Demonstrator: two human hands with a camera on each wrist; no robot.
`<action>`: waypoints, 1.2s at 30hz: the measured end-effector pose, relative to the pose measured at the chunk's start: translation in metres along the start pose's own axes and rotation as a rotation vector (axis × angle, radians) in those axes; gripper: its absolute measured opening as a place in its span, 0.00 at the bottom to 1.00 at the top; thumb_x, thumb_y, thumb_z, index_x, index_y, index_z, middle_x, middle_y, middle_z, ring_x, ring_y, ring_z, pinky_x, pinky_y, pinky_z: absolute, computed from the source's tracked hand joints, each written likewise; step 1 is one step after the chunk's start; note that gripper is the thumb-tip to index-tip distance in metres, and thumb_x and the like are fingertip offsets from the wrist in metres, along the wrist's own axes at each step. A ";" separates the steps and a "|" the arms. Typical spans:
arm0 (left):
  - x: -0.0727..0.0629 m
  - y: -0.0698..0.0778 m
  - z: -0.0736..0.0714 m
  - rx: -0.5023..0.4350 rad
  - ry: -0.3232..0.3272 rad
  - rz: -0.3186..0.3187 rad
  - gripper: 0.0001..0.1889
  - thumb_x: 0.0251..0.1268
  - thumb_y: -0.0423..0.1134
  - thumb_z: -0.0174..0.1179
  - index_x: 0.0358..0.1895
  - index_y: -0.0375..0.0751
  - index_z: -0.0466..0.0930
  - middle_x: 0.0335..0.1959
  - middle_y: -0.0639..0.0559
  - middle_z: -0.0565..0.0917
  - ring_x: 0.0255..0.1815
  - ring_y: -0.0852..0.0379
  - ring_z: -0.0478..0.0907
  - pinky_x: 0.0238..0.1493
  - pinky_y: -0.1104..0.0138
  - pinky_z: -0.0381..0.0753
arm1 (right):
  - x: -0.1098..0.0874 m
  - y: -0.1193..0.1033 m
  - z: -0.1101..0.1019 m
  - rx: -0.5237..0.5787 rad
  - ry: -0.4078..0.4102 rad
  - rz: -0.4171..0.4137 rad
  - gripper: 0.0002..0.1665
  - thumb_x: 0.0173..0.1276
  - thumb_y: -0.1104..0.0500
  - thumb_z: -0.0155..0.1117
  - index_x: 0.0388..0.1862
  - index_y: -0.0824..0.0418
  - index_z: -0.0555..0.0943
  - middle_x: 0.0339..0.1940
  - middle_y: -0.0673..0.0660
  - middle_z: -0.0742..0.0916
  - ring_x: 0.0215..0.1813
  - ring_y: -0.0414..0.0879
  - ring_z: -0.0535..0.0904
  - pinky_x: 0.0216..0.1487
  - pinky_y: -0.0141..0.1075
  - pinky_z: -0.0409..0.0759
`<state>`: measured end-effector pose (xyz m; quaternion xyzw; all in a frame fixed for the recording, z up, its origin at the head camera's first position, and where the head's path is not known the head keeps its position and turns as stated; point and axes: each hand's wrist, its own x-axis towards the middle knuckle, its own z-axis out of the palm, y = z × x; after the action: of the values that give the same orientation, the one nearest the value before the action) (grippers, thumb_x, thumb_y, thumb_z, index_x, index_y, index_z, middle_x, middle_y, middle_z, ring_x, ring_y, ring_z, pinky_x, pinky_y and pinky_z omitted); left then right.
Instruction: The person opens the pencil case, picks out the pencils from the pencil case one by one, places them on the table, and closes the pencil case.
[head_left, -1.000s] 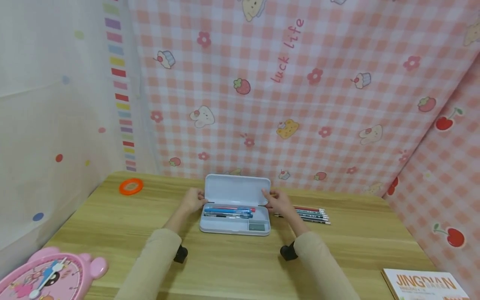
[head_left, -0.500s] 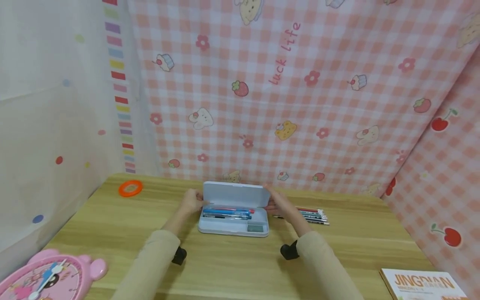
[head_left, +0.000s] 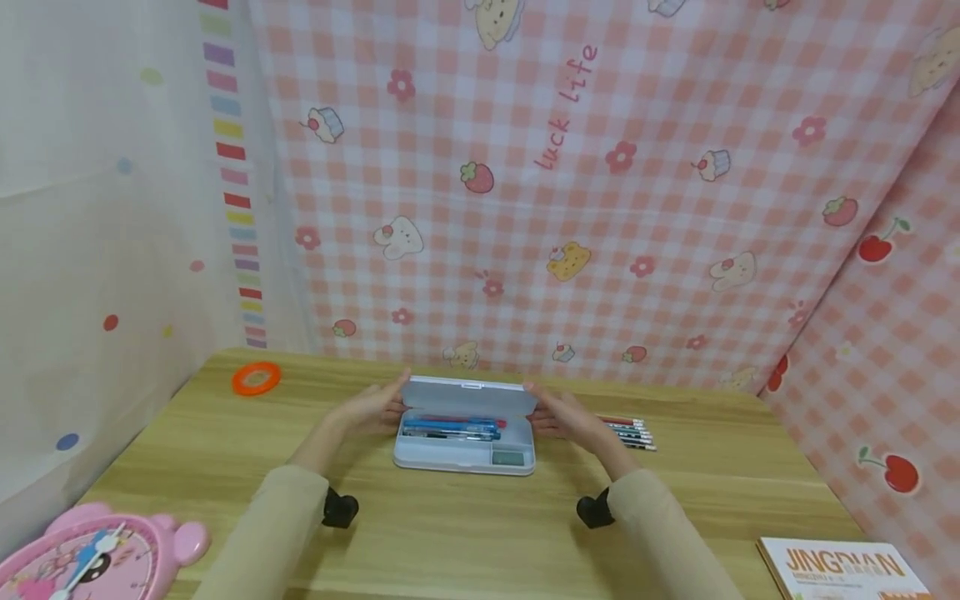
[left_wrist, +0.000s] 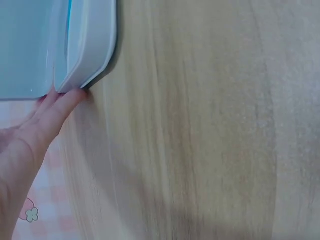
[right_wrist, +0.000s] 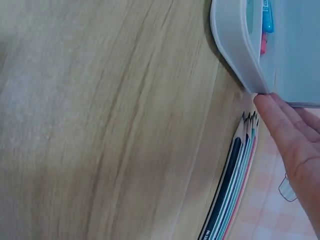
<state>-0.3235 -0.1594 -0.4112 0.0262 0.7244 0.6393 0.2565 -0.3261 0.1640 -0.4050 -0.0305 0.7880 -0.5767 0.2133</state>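
A pale pencil case (head_left: 442, 457) lies on the table with its lid (head_left: 468, 398) raised and leaning forward. Inside are several pens (head_left: 450, 425) and a dark green eraser (head_left: 508, 458) in the small right compartment. At the case's left end my left hand (head_left: 367, 407) rests its fairly straight fingers (left_wrist: 59, 112), the thumb up by the lid's corner. My right hand (head_left: 573, 417) touches the opposite end the same way, straight fingers (right_wrist: 280, 115) against the case near the hinge. Several pencils (right_wrist: 227, 190) lie beside the right hand, tips towards the case.
An orange ring-shaped object (head_left: 257, 378) lies at the back left. A pink clock (head_left: 97, 558) sits at the front left, a white book (head_left: 840, 567) at the front right. Checked cloth (head_left: 525, 208) hangs behind the table (head_left: 465, 533).
The lid has tilted forward and lower from its more upright stance. My left thumb has moved up to the lid's corner; my right hand stays at the other end.
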 end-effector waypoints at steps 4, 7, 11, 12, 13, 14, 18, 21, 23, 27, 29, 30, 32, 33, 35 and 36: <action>0.001 -0.006 -0.007 -0.004 -0.066 0.006 0.42 0.70 0.58 0.36 0.66 0.18 0.40 0.67 0.22 0.50 0.70 0.32 0.49 0.67 0.47 0.58 | 0.000 0.004 -0.002 -0.023 -0.027 -0.031 0.46 0.67 0.38 0.48 0.63 0.78 0.59 0.59 0.76 0.72 0.60 0.62 0.72 0.60 0.47 0.73; -0.003 -0.006 -0.011 0.009 -0.117 0.005 0.39 0.72 0.53 0.37 0.67 0.20 0.40 0.69 0.25 0.50 0.71 0.35 0.48 0.68 0.49 0.58 | -0.001 0.009 -0.005 -0.043 -0.046 -0.052 0.44 0.66 0.41 0.52 0.61 0.79 0.62 0.60 0.75 0.72 0.61 0.62 0.72 0.60 0.45 0.74; -0.006 -0.008 -0.016 0.058 -0.171 0.021 0.37 0.71 0.49 0.42 0.67 0.20 0.43 0.69 0.27 0.52 0.71 0.37 0.50 0.68 0.52 0.59 | -0.003 0.017 -0.010 -0.099 -0.074 -0.087 0.40 0.65 0.44 0.56 0.62 0.76 0.64 0.63 0.73 0.71 0.62 0.60 0.71 0.60 0.43 0.74; -0.007 -0.009 -0.017 0.072 -0.182 0.028 0.37 0.70 0.48 0.44 0.67 0.20 0.44 0.68 0.27 0.53 0.71 0.37 0.50 0.68 0.53 0.60 | -0.004 0.019 -0.010 -0.120 -0.080 -0.098 0.40 0.65 0.45 0.57 0.62 0.75 0.64 0.63 0.72 0.71 0.62 0.59 0.71 0.60 0.42 0.74; -0.008 -0.011 -0.018 0.085 -0.187 0.033 0.38 0.69 0.48 0.47 0.67 0.21 0.45 0.68 0.28 0.53 0.70 0.38 0.52 0.67 0.54 0.62 | -0.005 0.020 -0.010 -0.150 -0.079 -0.112 0.40 0.64 0.45 0.58 0.63 0.74 0.65 0.63 0.71 0.71 0.62 0.59 0.72 0.59 0.43 0.75; -0.009 -0.013 -0.019 0.101 -0.194 0.040 0.39 0.67 0.48 0.49 0.68 0.21 0.44 0.69 0.27 0.53 0.70 0.38 0.53 0.67 0.54 0.62 | -0.006 0.021 -0.011 -0.183 -0.079 -0.126 0.40 0.63 0.45 0.59 0.63 0.73 0.66 0.63 0.71 0.71 0.62 0.58 0.72 0.59 0.43 0.75; -0.011 -0.019 -0.023 0.167 -0.193 0.060 0.42 0.62 0.47 0.56 0.69 0.24 0.45 0.69 0.29 0.53 0.69 0.40 0.57 0.66 0.56 0.65 | -0.009 0.023 -0.010 -0.286 -0.088 -0.167 0.42 0.58 0.45 0.64 0.63 0.69 0.67 0.65 0.69 0.70 0.64 0.59 0.68 0.61 0.46 0.72; -0.013 -0.021 -0.024 0.286 -0.183 0.092 0.42 0.60 0.48 0.58 0.69 0.26 0.47 0.69 0.31 0.54 0.69 0.41 0.57 0.67 0.55 0.63 | -0.010 0.024 -0.009 -0.301 -0.111 -0.193 0.46 0.54 0.45 0.67 0.64 0.70 0.65 0.66 0.69 0.69 0.66 0.60 0.66 0.62 0.47 0.71; -0.014 -0.021 -0.023 0.354 -0.171 0.099 0.43 0.58 0.48 0.60 0.69 0.28 0.48 0.70 0.33 0.55 0.70 0.40 0.56 0.68 0.54 0.61 | -0.010 0.026 -0.007 -0.285 -0.146 -0.210 0.49 0.52 0.48 0.69 0.65 0.73 0.62 0.65 0.71 0.69 0.66 0.61 0.66 0.62 0.46 0.71; -0.015 -0.020 -0.021 0.365 -0.196 0.089 0.47 0.54 0.44 0.65 0.70 0.29 0.44 0.71 0.33 0.51 0.72 0.39 0.49 0.71 0.51 0.53 | -0.011 0.029 -0.001 -0.286 -0.173 -0.240 0.52 0.48 0.55 0.74 0.64 0.76 0.58 0.63 0.73 0.69 0.66 0.62 0.65 0.62 0.44 0.71; -0.015 -0.019 -0.020 0.350 -0.202 0.089 0.48 0.52 0.40 0.66 0.70 0.27 0.43 0.71 0.33 0.50 0.72 0.39 0.48 0.71 0.51 0.52 | -0.013 0.028 0.003 -0.340 -0.142 -0.254 0.53 0.46 0.57 0.75 0.64 0.77 0.57 0.64 0.74 0.68 0.66 0.63 0.65 0.63 0.45 0.70; -0.015 -0.018 -0.019 0.352 -0.206 0.094 0.48 0.52 0.38 0.66 0.69 0.26 0.43 0.71 0.32 0.49 0.72 0.38 0.48 0.71 0.51 0.53 | -0.014 0.028 0.005 -0.369 -0.122 -0.255 0.54 0.45 0.57 0.76 0.64 0.77 0.57 0.64 0.73 0.68 0.66 0.63 0.64 0.63 0.45 0.69; -0.014 -0.017 -0.017 0.363 -0.214 0.101 0.48 0.51 0.35 0.66 0.69 0.24 0.43 0.70 0.30 0.49 0.71 0.37 0.48 0.70 0.51 0.54 | -0.015 0.027 0.008 -0.403 -0.099 -0.249 0.55 0.44 0.58 0.76 0.64 0.76 0.56 0.65 0.73 0.67 0.67 0.63 0.63 0.64 0.46 0.68; -0.013 -0.017 -0.016 0.371 -0.208 0.102 0.48 0.50 0.34 0.67 0.69 0.24 0.44 0.70 0.30 0.49 0.71 0.37 0.49 0.70 0.52 0.55 | -0.016 0.027 0.009 -0.416 -0.094 -0.245 0.55 0.44 0.58 0.76 0.64 0.76 0.55 0.65 0.73 0.66 0.67 0.63 0.63 0.65 0.47 0.67; -0.012 -0.015 -0.014 0.428 -0.199 0.110 0.48 0.49 0.34 0.67 0.68 0.23 0.44 0.69 0.29 0.50 0.70 0.37 0.50 0.69 0.52 0.57 | -0.016 0.026 0.011 -0.428 -0.093 -0.227 0.55 0.44 0.58 0.76 0.64 0.75 0.54 0.65 0.71 0.66 0.68 0.62 0.62 0.65 0.48 0.67; -0.013 -0.014 -0.013 0.452 -0.196 0.107 0.48 0.49 0.34 0.67 0.68 0.22 0.44 0.69 0.29 0.51 0.70 0.36 0.50 0.69 0.52 0.57 | -0.016 0.026 0.012 -0.424 -0.094 -0.222 0.55 0.45 0.59 0.76 0.64 0.75 0.54 0.65 0.71 0.66 0.68 0.62 0.62 0.65 0.48 0.66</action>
<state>-0.3140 -0.1783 -0.4191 0.1831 0.8182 0.4683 0.2789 -0.3022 0.1667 -0.4269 -0.1879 0.8726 -0.4160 0.1740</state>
